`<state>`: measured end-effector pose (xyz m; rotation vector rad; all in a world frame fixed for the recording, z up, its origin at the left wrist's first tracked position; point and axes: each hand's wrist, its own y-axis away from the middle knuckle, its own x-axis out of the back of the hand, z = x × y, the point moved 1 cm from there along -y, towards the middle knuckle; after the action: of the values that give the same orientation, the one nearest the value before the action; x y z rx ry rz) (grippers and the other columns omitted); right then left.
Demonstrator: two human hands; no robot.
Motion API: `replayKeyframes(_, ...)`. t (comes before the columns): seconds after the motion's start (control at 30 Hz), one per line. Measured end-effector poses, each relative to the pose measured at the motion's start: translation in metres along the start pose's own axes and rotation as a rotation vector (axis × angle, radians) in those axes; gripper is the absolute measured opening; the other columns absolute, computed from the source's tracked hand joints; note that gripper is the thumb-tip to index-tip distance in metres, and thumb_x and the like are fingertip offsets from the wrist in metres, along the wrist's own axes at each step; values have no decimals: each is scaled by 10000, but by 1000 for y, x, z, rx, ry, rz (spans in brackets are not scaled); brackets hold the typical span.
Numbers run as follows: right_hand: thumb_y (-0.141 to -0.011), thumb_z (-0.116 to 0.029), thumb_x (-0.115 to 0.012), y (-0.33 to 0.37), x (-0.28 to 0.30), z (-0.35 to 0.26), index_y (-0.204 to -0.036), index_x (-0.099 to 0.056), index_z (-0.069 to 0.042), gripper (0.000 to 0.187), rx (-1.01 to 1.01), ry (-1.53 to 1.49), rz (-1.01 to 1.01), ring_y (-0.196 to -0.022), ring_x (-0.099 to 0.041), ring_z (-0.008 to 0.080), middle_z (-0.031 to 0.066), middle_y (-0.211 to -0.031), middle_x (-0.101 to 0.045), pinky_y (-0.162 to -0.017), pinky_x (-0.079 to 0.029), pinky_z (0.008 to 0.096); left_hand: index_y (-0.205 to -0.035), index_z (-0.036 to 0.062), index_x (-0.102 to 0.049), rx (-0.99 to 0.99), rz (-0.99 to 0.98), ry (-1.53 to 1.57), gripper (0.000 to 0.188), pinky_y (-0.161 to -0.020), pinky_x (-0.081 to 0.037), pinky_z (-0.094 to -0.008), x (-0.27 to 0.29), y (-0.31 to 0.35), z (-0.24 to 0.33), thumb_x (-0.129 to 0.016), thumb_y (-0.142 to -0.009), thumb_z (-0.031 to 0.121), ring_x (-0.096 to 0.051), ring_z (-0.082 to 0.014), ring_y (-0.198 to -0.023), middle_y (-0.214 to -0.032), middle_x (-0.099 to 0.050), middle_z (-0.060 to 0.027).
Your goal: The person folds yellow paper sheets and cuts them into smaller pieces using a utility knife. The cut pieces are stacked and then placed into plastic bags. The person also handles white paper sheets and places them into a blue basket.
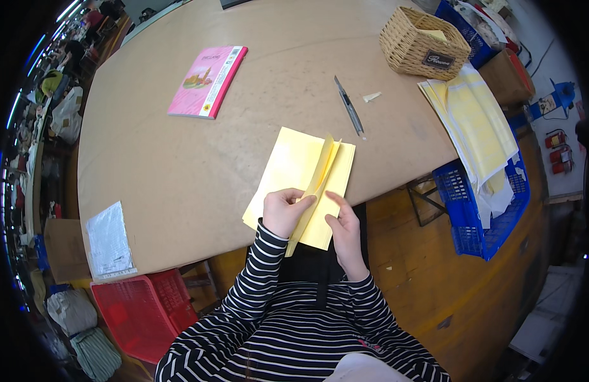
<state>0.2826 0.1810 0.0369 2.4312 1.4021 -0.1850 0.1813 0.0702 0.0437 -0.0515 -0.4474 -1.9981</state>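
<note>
A stack of yellow paper sheets (291, 159) lies at the table's near edge, its lower end jutting past that edge. Along its right part a narrow fold or flap (322, 167) stands up, with paper edges showing inside. My left hand (284, 211) rests on the stack and pinches this flap between thumb and fingers. To the right, my right hand (345, 230) holds its index finger and thumb apart over the right strip of the paper, the fingertip close to the flap. Its other fingers are partly hidden.
Farther off lie a pink book (202, 81), a utility knife (349, 107) and a paper scrap (372, 97). A wicker basket (396, 44) stands far right, near hanging yellow sheets (476, 121) above a blue crate (466, 223). A red crate (126, 312) stands below a silvery packet (110, 242).
</note>
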Motion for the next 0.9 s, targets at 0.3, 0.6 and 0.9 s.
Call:
replayKeyframes(0.3,-842,-139,-679,-11,11,15,-905,-655,98,246,13,195,128,-602,-479,30,12,-648,-600,-535,-394,217,-951,-16,-625,-71,-10,550,116,-584,-467,-188,-5,4,-11,-628,-865,61,-587,-72,-678,-848,-645,-68)
replayKeyframes(0.6,-797,-130,-736,-1,9,14,-662,-538,5,275,73,197,119,-562,-419,13,-12,-576,-505,-489,-350,203,-942,56,-659,-309,72,-362,279,-639,-496,-309,-3,22,21,-721,-773,270,-610,-239,-647,-793,-640,-111)
replayKeyframes(0.9,-838,-64,-678,7,4,6,-720,-458,-39,251,-20,-86,-11,-687,-430,18,-19,-710,-486,-620,-373,179,-909,4,-691,-150,-13,-301,263,-615,-488,-258,-1,23,22,-726,-773,225,-610,-122,-617,-667,-647,-117)
